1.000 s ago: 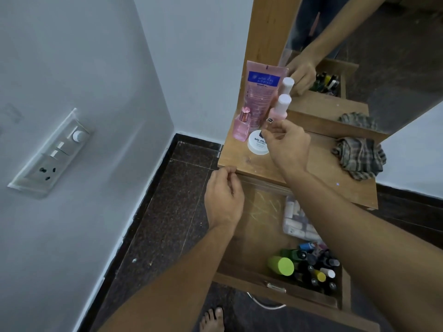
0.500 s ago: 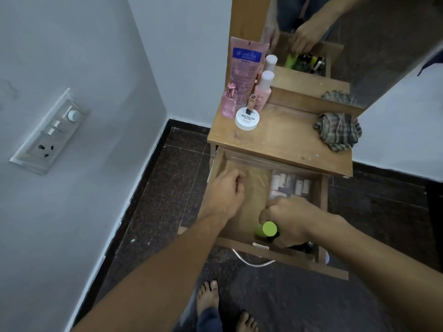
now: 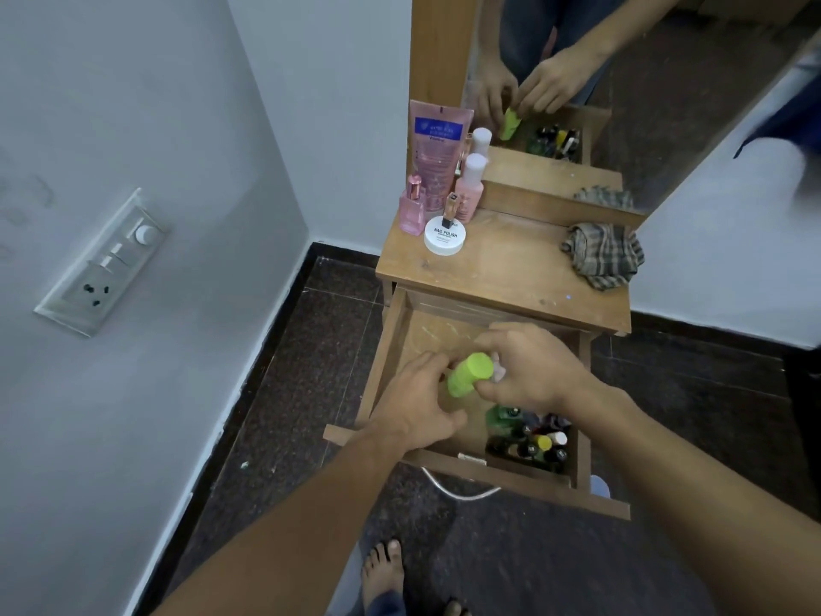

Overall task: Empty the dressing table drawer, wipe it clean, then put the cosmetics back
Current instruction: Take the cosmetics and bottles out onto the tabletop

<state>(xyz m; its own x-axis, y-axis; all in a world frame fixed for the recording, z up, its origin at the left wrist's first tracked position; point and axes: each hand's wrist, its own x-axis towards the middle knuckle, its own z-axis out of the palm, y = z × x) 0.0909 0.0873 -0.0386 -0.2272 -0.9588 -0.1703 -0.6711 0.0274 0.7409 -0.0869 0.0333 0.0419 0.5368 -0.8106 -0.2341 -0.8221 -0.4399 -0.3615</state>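
Observation:
The wooden drawer (image 3: 391, 349) of the dressing table stands pulled out. Above it my right hand (image 3: 533, 371) grips a lime-green bottle (image 3: 468, 374), lifted clear of the drawer floor. My left hand (image 3: 417, 404) is beside the bottle's lower end, fingers curled toward it; contact is unclear. Several small bottles (image 3: 533, 437) crowd the drawer's front right corner. On the tabletop (image 3: 511, 273) stand a pink tube (image 3: 437, 153), a pink perfume bottle (image 3: 412, 208), a pink bottle with white cap (image 3: 470, 186) and a white nail polish jar (image 3: 445, 237).
A checked cloth (image 3: 604, 253) lies crumpled at the tabletop's right rear. A mirror (image 3: 622, 82) behind reflects my hands and the drawer. A wall with a switch panel (image 3: 106, 264) is close on the left. My bare feet (image 3: 384, 575) stand on dark tile below the drawer.
My right hand left the tabletop, reached into the drawer, gripped the green bottle and has lifted it. My left hand moved from the drawer's back edge to beside the bottle.

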